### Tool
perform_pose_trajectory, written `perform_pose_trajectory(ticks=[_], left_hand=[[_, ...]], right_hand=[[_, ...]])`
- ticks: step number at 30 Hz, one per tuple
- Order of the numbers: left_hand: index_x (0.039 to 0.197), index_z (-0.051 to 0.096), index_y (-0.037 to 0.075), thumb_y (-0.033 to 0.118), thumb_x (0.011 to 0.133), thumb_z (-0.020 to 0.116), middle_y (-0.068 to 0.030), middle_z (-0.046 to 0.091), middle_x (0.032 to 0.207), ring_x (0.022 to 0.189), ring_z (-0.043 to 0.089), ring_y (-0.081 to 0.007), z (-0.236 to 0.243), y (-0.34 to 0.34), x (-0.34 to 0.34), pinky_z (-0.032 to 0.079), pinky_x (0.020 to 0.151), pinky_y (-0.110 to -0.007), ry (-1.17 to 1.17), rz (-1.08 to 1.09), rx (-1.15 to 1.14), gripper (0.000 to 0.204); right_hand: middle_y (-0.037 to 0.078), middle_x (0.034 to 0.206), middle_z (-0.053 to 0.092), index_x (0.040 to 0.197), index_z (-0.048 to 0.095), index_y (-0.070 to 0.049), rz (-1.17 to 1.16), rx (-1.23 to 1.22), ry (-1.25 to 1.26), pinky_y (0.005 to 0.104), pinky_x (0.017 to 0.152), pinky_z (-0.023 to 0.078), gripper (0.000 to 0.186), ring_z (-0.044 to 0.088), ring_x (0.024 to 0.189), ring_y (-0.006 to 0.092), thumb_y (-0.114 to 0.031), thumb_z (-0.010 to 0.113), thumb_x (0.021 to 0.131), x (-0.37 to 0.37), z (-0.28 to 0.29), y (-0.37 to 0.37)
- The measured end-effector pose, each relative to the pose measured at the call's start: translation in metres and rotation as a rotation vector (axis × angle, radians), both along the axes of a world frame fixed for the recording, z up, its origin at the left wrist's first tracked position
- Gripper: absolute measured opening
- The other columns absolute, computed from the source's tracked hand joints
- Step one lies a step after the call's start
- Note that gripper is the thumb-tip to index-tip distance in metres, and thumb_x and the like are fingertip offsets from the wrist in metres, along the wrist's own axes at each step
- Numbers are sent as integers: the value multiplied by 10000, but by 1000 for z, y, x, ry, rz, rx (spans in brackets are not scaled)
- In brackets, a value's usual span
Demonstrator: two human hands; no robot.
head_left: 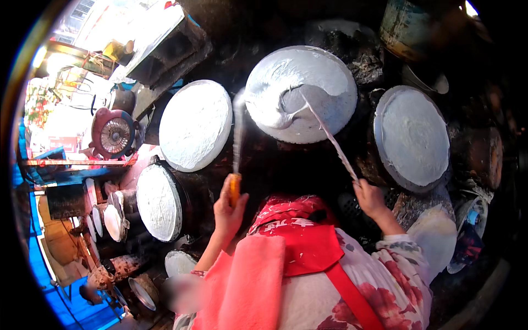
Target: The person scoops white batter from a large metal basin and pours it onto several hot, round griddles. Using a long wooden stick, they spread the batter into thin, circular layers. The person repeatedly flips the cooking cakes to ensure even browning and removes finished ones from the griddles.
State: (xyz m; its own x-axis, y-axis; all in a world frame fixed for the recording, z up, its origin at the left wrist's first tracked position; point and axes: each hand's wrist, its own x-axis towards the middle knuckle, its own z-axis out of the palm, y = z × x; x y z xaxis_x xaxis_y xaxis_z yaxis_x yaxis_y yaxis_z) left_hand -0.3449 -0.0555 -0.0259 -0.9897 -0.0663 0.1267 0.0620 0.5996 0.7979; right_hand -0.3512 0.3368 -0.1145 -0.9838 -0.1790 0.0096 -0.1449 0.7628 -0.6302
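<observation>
In the head view, a thin pale stick [331, 140] is gripped near its lower end by the closed fingers of the right hand [372, 201]. Its tip seems to be set at the curled edge of a white paste [275, 77], which is spread over a round disc [301, 137] ahead of both hands; a greyer, thinner-coated patch is left showing on the disc's right side. An orange-handled scraper [237, 157] is held upright by the wrapped fingers of the left hand [228, 212]; its blade is blurred, and whether the disc's rim is touched cannot be told. The central disc is flanked by similarly coated ones, a left disc [195, 126] and a right disc [412, 137].

The paste could be torn or pushed over the rim if the stick were pressed too hard or swept too wide. The left disc's smooth coat could be gouged if the scraper were swung leftward, since the blade is placed in the narrow gap between the two. The disc could also be tipped by an uneven push, though its support is lost in shadow.

White characters are borne by the red apron [313, 253] near the collar. Worn markings seem to be carried by a drum [407, 30] at upper right, too faint to be made out.
</observation>
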Motion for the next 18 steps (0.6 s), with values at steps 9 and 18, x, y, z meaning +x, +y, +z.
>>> perform_pose_trajectory(ticks=[9,18], left_hand=[[1328,405,0,75,884,585,-13,546,1033,766,472,-26,-9,-40,-45,406,672,-164,-181,63,308,486],[1346,391,63,85,912,528,39,462,664,447,395,-19,12,-59,-20,298,401,-163,-321,70,555,456]], right_hand=[[216,697,604,806,532,-68,-80,-274,-34,535,571,445,224,595,665,414,-255,470,912,-77,-46,-218],[216,699,598,907,550,-62,-368,-322,-154,516,555,438,230,591,673,420,-272,458,920,-12,-26,-192]])
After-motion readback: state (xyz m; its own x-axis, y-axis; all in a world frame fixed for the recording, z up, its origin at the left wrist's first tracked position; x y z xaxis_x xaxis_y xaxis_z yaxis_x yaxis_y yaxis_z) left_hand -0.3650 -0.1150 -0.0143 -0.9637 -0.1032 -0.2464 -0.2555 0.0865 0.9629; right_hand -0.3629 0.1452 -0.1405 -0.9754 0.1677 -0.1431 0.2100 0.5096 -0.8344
